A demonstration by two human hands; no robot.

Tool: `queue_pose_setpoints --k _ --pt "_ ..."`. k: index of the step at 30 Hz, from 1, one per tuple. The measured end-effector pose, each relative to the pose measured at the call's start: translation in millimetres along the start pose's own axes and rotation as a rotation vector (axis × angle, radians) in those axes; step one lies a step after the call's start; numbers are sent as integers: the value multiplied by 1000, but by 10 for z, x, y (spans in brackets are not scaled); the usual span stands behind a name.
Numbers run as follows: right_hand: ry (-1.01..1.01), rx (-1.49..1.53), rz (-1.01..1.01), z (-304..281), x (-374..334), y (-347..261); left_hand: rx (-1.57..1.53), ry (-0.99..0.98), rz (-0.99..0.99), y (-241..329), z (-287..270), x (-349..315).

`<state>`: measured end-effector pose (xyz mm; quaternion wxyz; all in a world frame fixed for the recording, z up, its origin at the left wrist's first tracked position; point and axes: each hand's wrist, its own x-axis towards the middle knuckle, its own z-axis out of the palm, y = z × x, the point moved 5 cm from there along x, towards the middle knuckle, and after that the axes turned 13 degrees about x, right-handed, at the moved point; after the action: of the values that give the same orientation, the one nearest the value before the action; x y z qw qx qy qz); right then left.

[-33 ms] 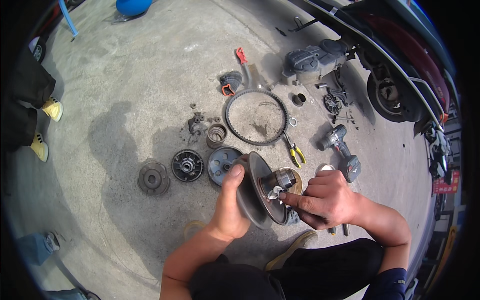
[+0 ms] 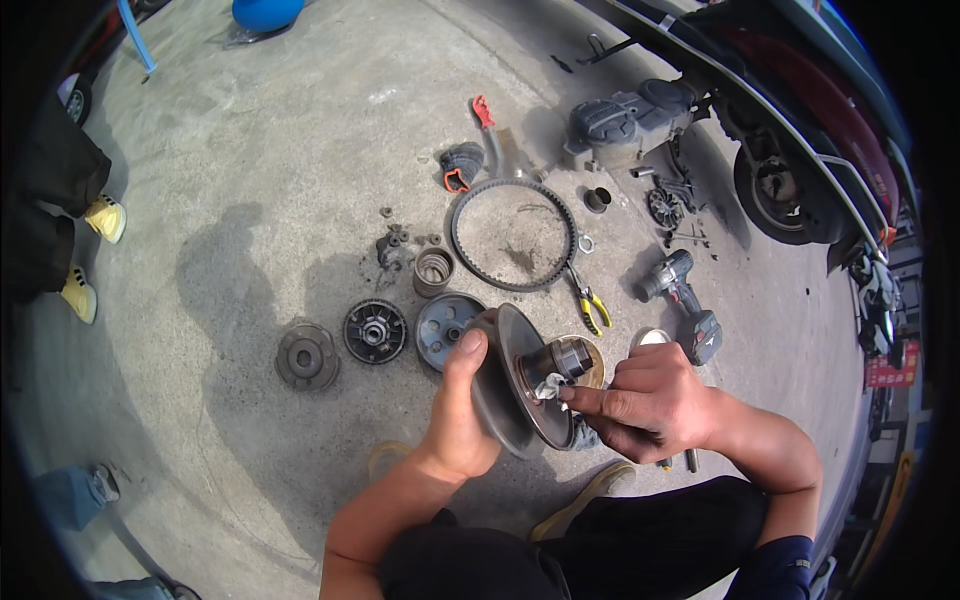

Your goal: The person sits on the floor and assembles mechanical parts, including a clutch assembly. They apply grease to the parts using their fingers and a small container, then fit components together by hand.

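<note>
My left hand (image 2: 462,410) is closed round the rim of a scooter's driven pulley (image 2: 515,365), its thumb lying across the back disc. The two metal discs are tilted, with the hub (image 2: 558,358) pointing right. A white, paste-like dab (image 2: 550,386) sits at the foot of the hub. My right hand (image 2: 655,400) has its index finger stretched to that dab, touching it; the other fingers are curled, and whatever may be inside them is hidden. Behind the pulley lies a grey clutch bell (image 2: 440,332), partly covered. An open tin (image 2: 655,335) with pale contents shows just behind my right hand.
On the concrete lie a drive belt (image 2: 455,235), yellow-black pliers (image 2: 593,308), a cordless driver (image 2: 685,300), a spring (image 2: 433,270), a finned disc (image 2: 375,331) and a round plate (image 2: 308,357). A scooter (image 2: 790,190) stands at the upper right. Another person's shoes (image 2: 103,218) are at left.
</note>
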<state>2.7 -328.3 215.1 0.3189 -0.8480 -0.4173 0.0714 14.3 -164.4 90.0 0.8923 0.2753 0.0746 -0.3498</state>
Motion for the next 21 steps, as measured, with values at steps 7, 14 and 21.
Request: queue_pose_setpoints --k 7,14,21 --pt "54 562 344 155 -76 85 -4 13 28 18 -10 -18" --pt "2 435 389 218 -69 87 -1 10 13 -7 -26 -15" --pt "8 303 261 226 -40 106 11 57 18 -36 -70 12"
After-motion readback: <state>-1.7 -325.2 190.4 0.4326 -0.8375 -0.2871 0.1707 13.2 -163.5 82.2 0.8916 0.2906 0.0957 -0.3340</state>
